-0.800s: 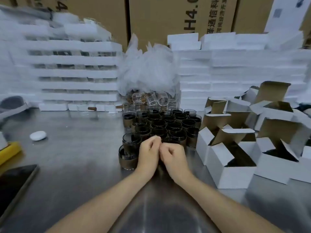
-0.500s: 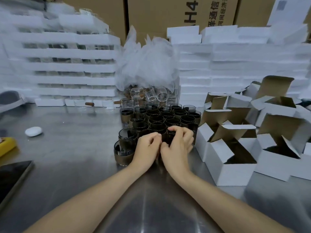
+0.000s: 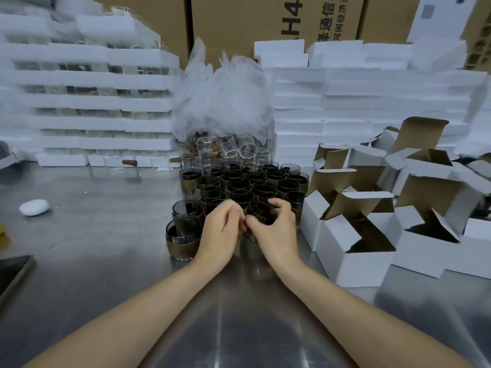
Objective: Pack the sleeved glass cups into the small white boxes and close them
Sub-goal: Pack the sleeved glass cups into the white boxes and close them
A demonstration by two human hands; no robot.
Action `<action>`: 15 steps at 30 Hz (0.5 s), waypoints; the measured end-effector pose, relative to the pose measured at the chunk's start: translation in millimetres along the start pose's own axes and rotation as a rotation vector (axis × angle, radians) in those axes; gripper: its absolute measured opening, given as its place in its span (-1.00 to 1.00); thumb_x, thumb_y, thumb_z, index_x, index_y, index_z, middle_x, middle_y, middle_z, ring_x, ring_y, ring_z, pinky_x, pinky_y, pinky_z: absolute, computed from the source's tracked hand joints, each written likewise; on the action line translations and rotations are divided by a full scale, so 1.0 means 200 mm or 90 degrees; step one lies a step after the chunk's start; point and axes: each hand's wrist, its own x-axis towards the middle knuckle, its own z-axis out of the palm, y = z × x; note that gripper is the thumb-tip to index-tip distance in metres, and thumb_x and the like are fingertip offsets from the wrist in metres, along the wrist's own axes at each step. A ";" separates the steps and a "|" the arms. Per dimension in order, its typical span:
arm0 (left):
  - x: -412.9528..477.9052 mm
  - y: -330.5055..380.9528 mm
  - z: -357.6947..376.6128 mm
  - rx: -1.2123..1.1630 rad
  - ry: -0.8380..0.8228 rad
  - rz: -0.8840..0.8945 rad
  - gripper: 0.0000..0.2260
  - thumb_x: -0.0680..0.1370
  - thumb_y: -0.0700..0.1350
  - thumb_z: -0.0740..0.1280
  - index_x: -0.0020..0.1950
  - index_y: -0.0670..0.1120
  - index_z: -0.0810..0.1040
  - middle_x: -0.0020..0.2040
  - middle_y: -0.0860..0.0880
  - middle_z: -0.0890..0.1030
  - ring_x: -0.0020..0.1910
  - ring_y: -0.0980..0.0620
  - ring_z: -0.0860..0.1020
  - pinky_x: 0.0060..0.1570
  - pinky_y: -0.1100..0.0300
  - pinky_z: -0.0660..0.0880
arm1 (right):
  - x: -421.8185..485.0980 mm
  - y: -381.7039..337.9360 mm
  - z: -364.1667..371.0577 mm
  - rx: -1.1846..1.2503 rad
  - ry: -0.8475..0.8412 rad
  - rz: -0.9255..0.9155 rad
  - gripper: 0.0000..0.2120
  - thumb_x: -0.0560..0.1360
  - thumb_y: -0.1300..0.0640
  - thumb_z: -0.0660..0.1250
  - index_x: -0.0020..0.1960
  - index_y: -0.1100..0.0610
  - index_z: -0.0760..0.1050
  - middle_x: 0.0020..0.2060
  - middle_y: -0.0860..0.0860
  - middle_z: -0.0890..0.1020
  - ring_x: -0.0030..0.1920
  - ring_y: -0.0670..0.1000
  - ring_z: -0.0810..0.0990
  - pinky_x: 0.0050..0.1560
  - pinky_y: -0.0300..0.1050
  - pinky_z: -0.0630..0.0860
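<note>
Right hand [image 3: 276,232] has moved off the fist-to-fist pose from a moment ago and now arches over one sleeved cup [image 3: 261,219] at the front edge of the cup cluster [image 3: 247,184]. Its fingers [image 3: 279,204] hook over the far rim with the thumb on the near side, so it's properly gripping it. The cup looks like it's standing on the bench [image 3: 106,235].

Left hand [image 3: 220,235] is pressed up against the same cup, fingers [image 3: 236,211] curled in tight and tips meeting the right thumb. Honestly can't tell if it's pinching the sleeve or just resting there.

Two more cups [image 3: 183,237] sit just left of the cluster's front. The open white boxes [image 3: 353,258] are right of the cluster, flaps up.
</note>
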 end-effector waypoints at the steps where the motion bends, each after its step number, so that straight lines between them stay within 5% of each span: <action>1: -0.01 0.00 0.01 0.007 0.032 0.040 -0.81 0.61 -0.23 0.13 -0.17 -0.14 0.45 -0.25 -0.02 0.49 -0.26 0.10 0.47 -0.20 0.30 0.41 | -0.01 0.01 -0.01 0.071 0.014 -0.004 -0.55 0.42 0.03 0.44 0.23 -0.06 0.33 0.14 -0.04 0.47 0.14 -0.06 0.49 0.18 -0.17 0.44; 4: -0.01 0.04 0.06 0.024 0.111 0.188 -0.83 0.60 -0.13 0.08 0.04 -0.16 0.43 0.00 -0.05 0.42 -0.01 0.06 0.44 0.06 0.27 0.37 | -0.05 0.01 -0.01 0.231 0.040 -0.078 -0.78 0.55 -0.02 0.27 0.18 -0.06 0.36 -0.04 -0.13 0.54 -0.02 -0.16 0.54 -0.09 -0.43 0.43; 8: 0.00 0.07 0.13 0.004 0.054 0.198 -0.66 0.61 -0.07 0.02 0.18 -0.29 0.40 0.12 -0.16 0.40 0.13 -0.03 0.42 0.21 0.15 0.36 | -0.02 0.04 0.01 0.360 0.010 -0.064 -0.88 0.60 -0.03 0.20 0.12 -0.07 0.36 -0.07 -0.12 0.56 -0.02 -0.13 0.56 0.08 -0.16 0.53; 11: 0.00 0.05 0.13 -0.039 0.029 0.133 -0.67 0.64 -0.09 0.05 0.34 -0.19 0.35 0.26 -0.09 0.43 0.28 0.04 0.41 0.31 0.16 0.33 | 0.02 0.03 0.01 0.423 -0.021 -0.037 -0.71 0.48 -0.14 0.31 0.12 -0.05 0.38 0.02 -0.03 0.61 0.10 0.03 0.59 0.19 0.04 0.51; 15: -0.01 0.02 0.11 -0.133 -0.033 -0.019 -0.53 0.61 0.15 0.04 0.47 0.00 0.27 0.39 0.07 0.42 0.40 0.16 0.35 0.43 0.15 0.25 | 0.04 0.02 0.00 0.469 -0.035 -0.030 -0.36 0.31 -0.29 0.44 0.23 0.09 0.44 0.17 0.12 0.58 0.18 0.07 0.59 0.18 0.07 0.54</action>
